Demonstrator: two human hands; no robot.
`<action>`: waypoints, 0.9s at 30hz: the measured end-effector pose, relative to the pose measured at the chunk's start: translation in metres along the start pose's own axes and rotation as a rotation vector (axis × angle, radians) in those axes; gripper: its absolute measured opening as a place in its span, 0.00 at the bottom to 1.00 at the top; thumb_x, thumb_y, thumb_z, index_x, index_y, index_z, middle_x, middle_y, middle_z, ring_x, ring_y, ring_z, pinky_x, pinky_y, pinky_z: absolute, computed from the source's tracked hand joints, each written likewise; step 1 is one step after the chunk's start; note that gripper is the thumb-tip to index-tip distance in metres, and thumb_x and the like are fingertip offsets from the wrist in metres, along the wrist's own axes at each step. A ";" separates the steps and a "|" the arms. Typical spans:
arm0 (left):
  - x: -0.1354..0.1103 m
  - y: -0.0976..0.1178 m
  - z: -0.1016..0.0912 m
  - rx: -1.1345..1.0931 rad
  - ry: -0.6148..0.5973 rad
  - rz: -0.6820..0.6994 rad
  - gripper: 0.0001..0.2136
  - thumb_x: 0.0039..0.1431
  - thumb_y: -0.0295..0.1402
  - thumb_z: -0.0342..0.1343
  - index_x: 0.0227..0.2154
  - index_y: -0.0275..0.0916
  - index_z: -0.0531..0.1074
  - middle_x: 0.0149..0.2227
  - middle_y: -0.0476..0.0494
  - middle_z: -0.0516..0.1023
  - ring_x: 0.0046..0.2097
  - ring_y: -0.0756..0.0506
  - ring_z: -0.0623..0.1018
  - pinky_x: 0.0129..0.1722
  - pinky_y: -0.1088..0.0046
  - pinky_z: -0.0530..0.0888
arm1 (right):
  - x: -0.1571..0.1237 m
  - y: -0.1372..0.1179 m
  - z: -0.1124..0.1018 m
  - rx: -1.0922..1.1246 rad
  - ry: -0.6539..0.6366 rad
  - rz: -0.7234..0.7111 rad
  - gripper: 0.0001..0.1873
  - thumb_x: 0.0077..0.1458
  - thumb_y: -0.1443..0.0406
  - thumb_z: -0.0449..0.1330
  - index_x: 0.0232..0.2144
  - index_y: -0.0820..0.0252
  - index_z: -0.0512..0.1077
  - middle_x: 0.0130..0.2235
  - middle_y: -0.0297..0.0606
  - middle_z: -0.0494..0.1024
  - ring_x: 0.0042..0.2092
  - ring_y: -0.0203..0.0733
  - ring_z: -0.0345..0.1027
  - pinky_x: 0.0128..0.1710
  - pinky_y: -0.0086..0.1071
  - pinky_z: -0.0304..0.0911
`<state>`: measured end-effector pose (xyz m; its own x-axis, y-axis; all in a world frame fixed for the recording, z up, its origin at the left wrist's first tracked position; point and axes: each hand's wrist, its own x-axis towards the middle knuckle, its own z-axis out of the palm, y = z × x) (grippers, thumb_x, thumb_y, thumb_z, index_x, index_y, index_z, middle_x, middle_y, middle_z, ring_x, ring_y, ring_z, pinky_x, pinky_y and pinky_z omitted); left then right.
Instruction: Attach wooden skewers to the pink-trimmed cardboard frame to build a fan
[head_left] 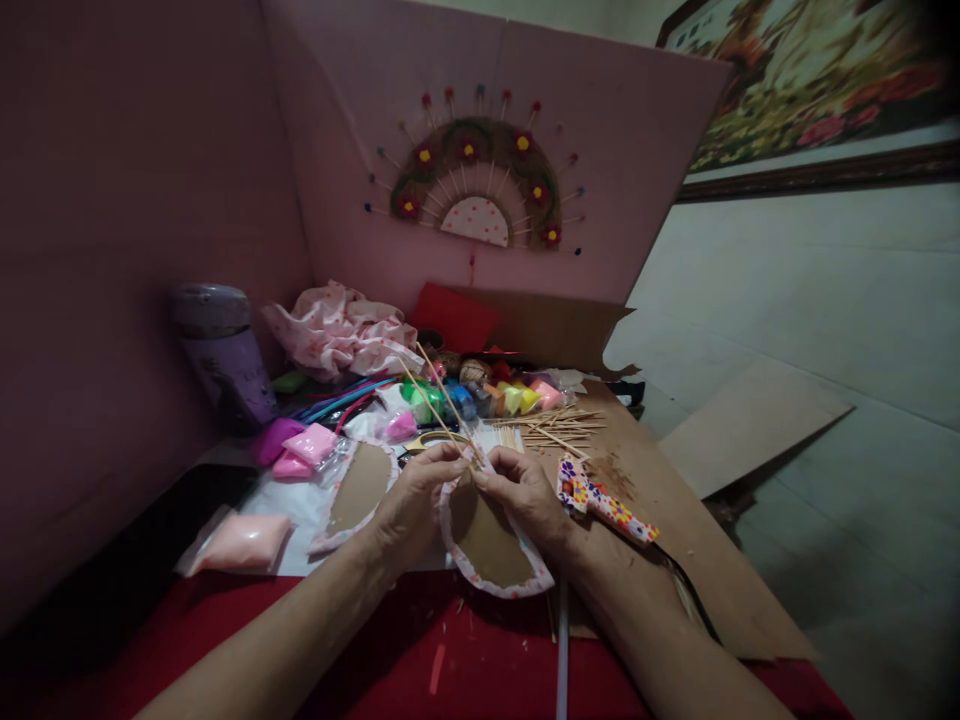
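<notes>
A half-round cardboard piece [491, 540], edged with folded pink-dotted white fabric, hangs between my two hands. Two thin bamboo skewers [431, 400] slant up and away from its top edge. My left hand [420, 495] is closed, its fingertips pinching at the lower ends of the skewers. Closed too, my right hand [529, 495] grips the top edge of the cardboard piece with thumb and fingers. The exact contact between skewers and cardboard is hidden by the fingertips. To the left lies a similar fabric-edged piece [360, 490].
A flower-patterned glue gun [607, 505] with a cord lies right of my hands. Behind are loose skewers [562, 428], scissors [435, 438], coloured clay packets [517, 398] and crumpled fabric [341, 330]. A purple tumbler [229, 355] stands left; a decorated fan [476, 180] hangs on the pink panel.
</notes>
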<state>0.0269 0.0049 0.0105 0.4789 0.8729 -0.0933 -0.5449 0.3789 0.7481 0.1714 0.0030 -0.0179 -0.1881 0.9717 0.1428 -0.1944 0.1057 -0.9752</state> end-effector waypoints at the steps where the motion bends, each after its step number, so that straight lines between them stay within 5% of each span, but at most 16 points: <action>1: -0.001 0.000 0.001 0.004 0.001 -0.003 0.06 0.43 0.28 0.59 0.27 0.35 0.71 0.23 0.48 0.73 0.25 0.50 0.72 0.30 0.73 0.67 | 0.000 -0.001 0.000 0.002 0.013 0.005 0.14 0.42 0.59 0.65 0.21 0.61 0.65 0.20 0.27 0.64 0.22 0.30 0.53 0.23 0.26 0.48; 6: 0.003 0.003 -0.001 0.060 0.062 0.122 0.09 0.50 0.36 0.56 0.31 0.35 0.71 0.31 0.45 0.75 0.29 0.50 0.72 0.30 0.75 0.67 | 0.003 -0.002 -0.001 0.091 0.061 0.037 0.14 0.38 0.60 0.66 0.20 0.61 0.65 0.19 0.27 0.64 0.20 0.29 0.53 0.21 0.25 0.48; 9: 0.008 0.007 -0.010 0.058 0.241 0.291 0.10 0.49 0.36 0.57 0.34 0.36 0.71 0.32 0.47 0.74 0.31 0.51 0.73 0.31 0.76 0.67 | 0.005 0.001 -0.003 0.149 0.061 0.039 0.14 0.38 0.61 0.66 0.19 0.61 0.64 0.18 0.26 0.65 0.20 0.28 0.53 0.21 0.24 0.48; 12: 0.012 0.011 -0.015 0.087 0.368 0.422 0.06 0.46 0.32 0.58 0.25 0.35 0.69 0.24 0.50 0.71 0.26 0.54 0.69 0.27 0.78 0.64 | 0.006 0.002 -0.004 0.208 0.053 0.043 0.13 0.39 0.62 0.66 0.19 0.62 0.64 0.18 0.26 0.65 0.20 0.28 0.55 0.21 0.24 0.49; 16: 0.012 0.011 -0.013 0.203 0.245 0.428 0.14 0.51 0.36 0.52 0.15 0.36 0.62 0.15 0.53 0.62 0.19 0.55 0.61 0.21 0.77 0.59 | 0.006 0.001 -0.004 0.243 0.033 0.059 0.12 0.38 0.63 0.66 0.19 0.61 0.65 0.17 0.26 0.66 0.19 0.29 0.55 0.20 0.24 0.50; 20: 0.012 0.008 -0.013 0.316 0.258 0.389 0.20 0.54 0.41 0.50 0.11 0.38 0.55 0.10 0.54 0.56 0.15 0.55 0.56 0.18 0.76 0.57 | 0.005 -0.001 -0.003 0.255 0.021 0.064 0.12 0.37 0.63 0.66 0.19 0.61 0.66 0.18 0.28 0.69 0.19 0.29 0.58 0.21 0.24 0.52; 25: 0.016 0.007 -0.020 0.350 0.293 0.407 0.09 0.45 0.36 0.59 0.25 0.35 0.70 0.17 0.54 0.67 0.16 0.55 0.61 0.17 0.78 0.57 | 0.004 -0.002 -0.003 0.261 0.016 0.056 0.11 0.38 0.63 0.66 0.20 0.62 0.67 0.19 0.28 0.69 0.19 0.29 0.58 0.21 0.23 0.51; 27: 0.017 0.007 -0.022 0.355 0.318 0.427 0.12 0.39 0.30 0.61 0.31 0.34 0.72 0.23 0.51 0.72 0.20 0.54 0.67 0.20 0.77 0.62 | 0.004 -0.002 -0.002 0.270 0.008 0.056 0.11 0.38 0.63 0.66 0.20 0.61 0.67 0.19 0.28 0.70 0.20 0.29 0.59 0.21 0.23 0.51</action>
<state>0.0159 0.0291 -0.0001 0.0127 0.9936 0.1121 -0.3553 -0.1003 0.9294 0.1734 0.0071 -0.0157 -0.1986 0.9761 0.0881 -0.4342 -0.0071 -0.9008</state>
